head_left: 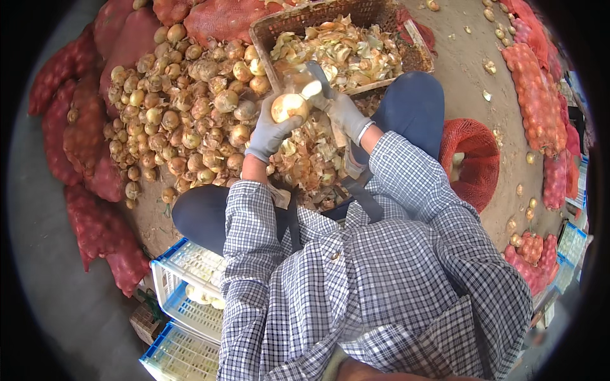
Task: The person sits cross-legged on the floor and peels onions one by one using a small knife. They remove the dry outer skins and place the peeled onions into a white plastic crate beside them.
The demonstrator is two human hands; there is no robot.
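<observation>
My left hand (272, 128), in a pale grey glove, holds a yellow onion (288, 107) whose top face looks pale. Gloved as well, my right hand (345, 110) grips a knife with a broad dark blade (318, 78), just right of the onion. A whitish round piece (312, 89) lies against the blade; whether it is cut onion or part of the tool, I cannot tell. Beneath both hands is a heap of loose onion skins (305, 164). A large pile of unpeeled onions (190, 114) spreads to the left of my hands.
Beyond my hands stands a dirty plastic crate (264, 52) of onion skins. An open red mesh sack (476, 164) sits by my right knee. Full red mesh sacks (81, 128) line the left side, others (533, 95) the right. White-and-blue crates (190, 266) stand at lower left.
</observation>
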